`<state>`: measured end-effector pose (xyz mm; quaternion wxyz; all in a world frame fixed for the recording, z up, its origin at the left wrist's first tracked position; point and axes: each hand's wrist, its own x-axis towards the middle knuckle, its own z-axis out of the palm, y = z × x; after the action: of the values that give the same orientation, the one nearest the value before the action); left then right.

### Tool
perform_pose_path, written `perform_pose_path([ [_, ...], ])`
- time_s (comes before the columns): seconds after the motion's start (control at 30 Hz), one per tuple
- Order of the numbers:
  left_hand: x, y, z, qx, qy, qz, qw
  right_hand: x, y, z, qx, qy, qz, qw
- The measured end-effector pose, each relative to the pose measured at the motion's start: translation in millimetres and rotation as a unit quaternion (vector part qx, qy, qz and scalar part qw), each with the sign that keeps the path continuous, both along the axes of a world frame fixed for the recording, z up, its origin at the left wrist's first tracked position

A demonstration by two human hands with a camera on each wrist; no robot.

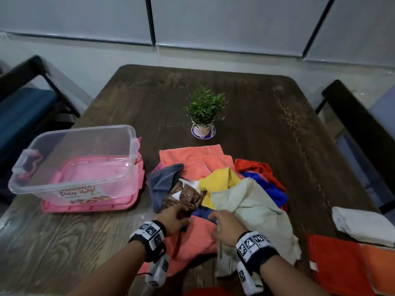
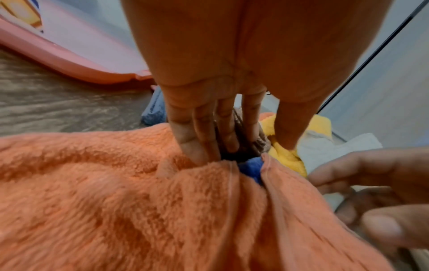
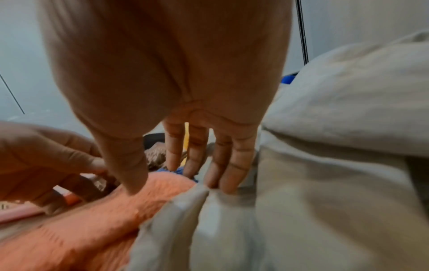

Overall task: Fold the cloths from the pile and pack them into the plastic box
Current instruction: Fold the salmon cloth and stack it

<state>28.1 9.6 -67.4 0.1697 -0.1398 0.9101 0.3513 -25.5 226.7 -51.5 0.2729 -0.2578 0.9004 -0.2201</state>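
Note:
A mixed pile of cloths lies in the middle of the table. It holds a large orange cloth [image 1: 192,238], a cream cloth [image 1: 252,208], and yellow [image 1: 218,182], blue [image 1: 269,186], grey [image 1: 164,184] and red [image 1: 256,167] ones. My left hand [image 1: 177,212] reaches into the pile and grips a brown patterned cloth [image 1: 188,195], its thumb against the yellow cloth [image 2: 287,157]. My right hand [image 1: 213,224] lies with straight fingers on the edge of the cream cloth [image 3: 325,183], thumb on the orange cloth [image 3: 92,220]. The clear plastic box [image 1: 128,129] stands at the left on its pink lid [image 1: 89,208].
A small potted plant [image 1: 203,112] stands behind the pile. At the right edge lie a folded white cloth [image 1: 363,225] and folded red and orange cloths [image 1: 342,263]. Dark chairs flank the wooden table [image 1: 267,99] on the left [image 1: 25,103] and the right [image 1: 363,124].

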Motion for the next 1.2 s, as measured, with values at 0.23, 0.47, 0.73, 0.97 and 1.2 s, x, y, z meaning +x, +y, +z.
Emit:
perform_pose_path([
  [0.23,-5,9,-2,-0.028,0.061,-0.105,0.992,5,-17,6,-0.032,0.004,-0.056,0.998],
  [0.47,-20,-15,86,0.185,0.236,-0.014,0.954,-22,-23,59,-0.171,0.026,0.002,0.985],
  [0.73,-33,-41,205,0.215,0.398,0.025,0.891,-54,-19,127,-0.279,0.050,-0.055,0.957],
  [0.97,-27,-55,252,0.223,0.508,0.062,0.830,-67,-1,172,-0.266,0.093,-0.020,0.959],
  [1.2,-23,-83,244,0.255,0.534,0.193,0.783,-82,22,192,-0.329,0.111,-0.091,0.933],
])
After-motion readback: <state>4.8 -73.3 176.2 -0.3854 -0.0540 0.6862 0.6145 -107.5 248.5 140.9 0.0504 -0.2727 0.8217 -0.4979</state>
